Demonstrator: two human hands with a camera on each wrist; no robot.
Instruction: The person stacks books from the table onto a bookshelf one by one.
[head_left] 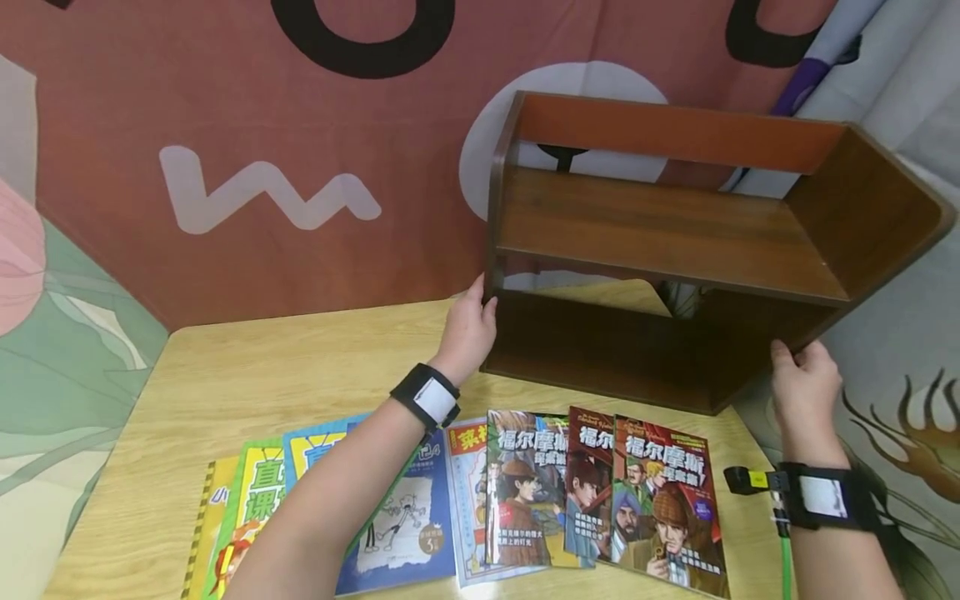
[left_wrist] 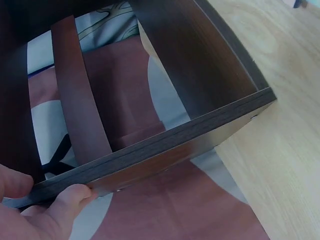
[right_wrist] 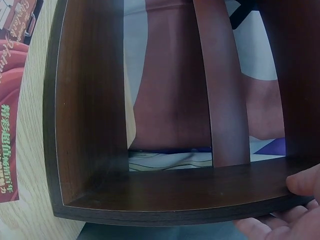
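Note:
A dark brown two-tier wooden shelf (head_left: 660, 225) stands at the right of the table, its open front toward me. My left hand (head_left: 468, 325) grips the edge of its left side panel; in the left wrist view the thumb and fingers (left_wrist: 70, 200) lie on either side of that panel. On the opposite side, my right hand (head_left: 806, 383) holds the right panel's front edge, with the thumb inside and fingers (right_wrist: 255, 229) outside in the right wrist view. Both tiers hold nothing.
Several books lie overlapping along the front of the table (head_left: 300, 350), among them a detective comic (head_left: 667, 500), a blue book (head_left: 408, 525) and a yellow one (head_left: 202, 508). A printed cloth (head_left: 247, 100) hangs behind, and a patterned curtain (head_left: 915, 350) borders the right.

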